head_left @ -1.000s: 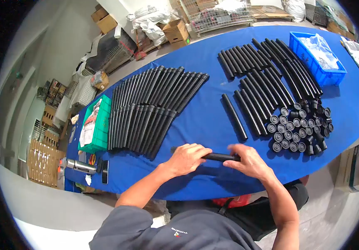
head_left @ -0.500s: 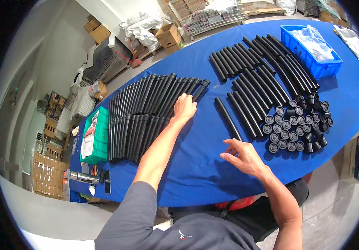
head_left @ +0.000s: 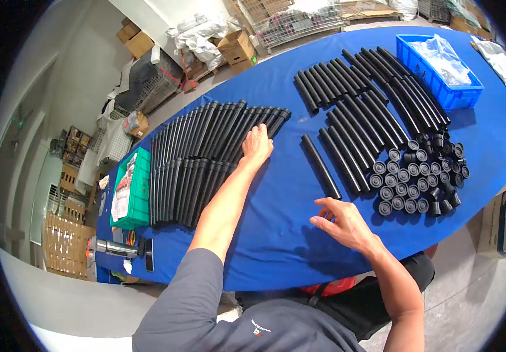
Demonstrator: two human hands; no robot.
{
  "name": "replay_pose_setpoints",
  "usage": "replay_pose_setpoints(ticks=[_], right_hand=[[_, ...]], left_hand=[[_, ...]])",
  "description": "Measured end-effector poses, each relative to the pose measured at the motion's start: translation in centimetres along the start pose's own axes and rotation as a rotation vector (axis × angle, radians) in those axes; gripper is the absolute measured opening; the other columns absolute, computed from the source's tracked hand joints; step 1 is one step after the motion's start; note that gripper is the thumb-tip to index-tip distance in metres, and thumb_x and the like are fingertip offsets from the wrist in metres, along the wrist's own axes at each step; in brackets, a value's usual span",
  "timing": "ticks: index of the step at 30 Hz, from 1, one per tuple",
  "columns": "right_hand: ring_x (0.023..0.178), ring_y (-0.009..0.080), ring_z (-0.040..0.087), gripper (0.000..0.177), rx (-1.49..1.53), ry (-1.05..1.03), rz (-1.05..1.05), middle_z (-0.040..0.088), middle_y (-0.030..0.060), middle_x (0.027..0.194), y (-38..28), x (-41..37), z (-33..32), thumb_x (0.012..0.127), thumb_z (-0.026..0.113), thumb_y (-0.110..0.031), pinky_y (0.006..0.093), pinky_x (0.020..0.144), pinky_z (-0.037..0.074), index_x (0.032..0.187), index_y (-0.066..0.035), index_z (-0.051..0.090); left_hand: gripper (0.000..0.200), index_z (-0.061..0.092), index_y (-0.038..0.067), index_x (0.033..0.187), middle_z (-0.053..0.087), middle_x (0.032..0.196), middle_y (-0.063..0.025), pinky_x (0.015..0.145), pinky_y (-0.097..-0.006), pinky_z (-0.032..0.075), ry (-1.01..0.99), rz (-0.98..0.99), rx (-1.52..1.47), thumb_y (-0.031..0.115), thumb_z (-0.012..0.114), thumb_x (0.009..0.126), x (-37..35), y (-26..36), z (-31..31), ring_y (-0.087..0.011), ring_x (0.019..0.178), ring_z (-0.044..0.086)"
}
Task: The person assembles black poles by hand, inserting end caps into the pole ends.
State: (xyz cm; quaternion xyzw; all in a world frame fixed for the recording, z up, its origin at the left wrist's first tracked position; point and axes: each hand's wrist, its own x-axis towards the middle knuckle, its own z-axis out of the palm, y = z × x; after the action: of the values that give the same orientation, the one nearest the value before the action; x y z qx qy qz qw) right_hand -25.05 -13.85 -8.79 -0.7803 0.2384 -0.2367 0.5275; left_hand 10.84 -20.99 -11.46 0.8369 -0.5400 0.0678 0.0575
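My left hand (head_left: 257, 145) is closed at the right end of a group of capped black tubes (head_left: 197, 132), its fingers around a tube that is mostly hidden beneath it. My right hand (head_left: 342, 222) hovers over the blue cloth with thumb and fingers apart, holding nothing. Just beyond it lies a single black tube (head_left: 321, 166). Further right are rows of uncapped black tubes (head_left: 353, 138). Round black caps (head_left: 401, 189) are grouped near the front right, some upright and some on their sides.
A green bin (head_left: 140, 190) stands at the left, with a metal cylinder (head_left: 116, 249) and a phone (head_left: 149, 255) near it. The blue crate (head_left: 464, 97) at the back right holds plastic bags. Cartons and wire cages stand beyond the blue-covered table (head_left: 282, 234).
My left hand has moved slightly up and left, and the tube beneath it now lies closer against the capped group. My right hand has hardly moved.
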Motion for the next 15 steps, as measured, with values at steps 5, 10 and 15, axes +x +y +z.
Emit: replay_pose_setpoints(ticks=[5,10,15], right_hand=[[0.083,0.0358,0.072,0.042,-0.085,-0.045,-0.073,0.073,0.0208,0.088,1.0,-0.3,0.7,0.094,0.070,-0.032,0.0445,0.075,0.057,0.114,0.004,0.065],[0.084,0.0383,0.071,0.039,-0.126,-0.074,-0.121,0.072,0.0204,0.087,1.1,-0.9,0.9,0.095,0.068,-0.035,0.0478,0.077,0.056,0.110,0.001,0.067],[0.082,0.0370,0.071,0.037,-0.205,-0.272,-0.153,0.072,0.0200,0.086,1.6,-1.2,1.7,0.094,0.069,-0.035,0.0464,0.076,0.055,0.103,0.001,0.069]], left_hand=[[0.049,0.058,0.004,0.120,0.064,0.119,-0.0222,0.095,-0.0521,0.052,-0.011,0.010,0.026,0.029,0.078,0.084,-0.1,-0.1,-0.6,-0.0409,0.114,0.063],[0.047,0.058,0.005,0.123,0.064,0.118,-0.0194,0.093,-0.0513,0.051,0.070,0.094,-0.001,0.029,0.077,0.087,-1.5,-0.6,-1.0,-0.0393,0.114,0.062],[0.033,0.061,0.005,0.120,0.064,0.114,-0.0182,0.096,-0.0478,0.049,0.177,0.310,-0.298,0.016,0.067,0.090,-4.7,2.7,-2.2,-0.0388,0.111,0.061]])
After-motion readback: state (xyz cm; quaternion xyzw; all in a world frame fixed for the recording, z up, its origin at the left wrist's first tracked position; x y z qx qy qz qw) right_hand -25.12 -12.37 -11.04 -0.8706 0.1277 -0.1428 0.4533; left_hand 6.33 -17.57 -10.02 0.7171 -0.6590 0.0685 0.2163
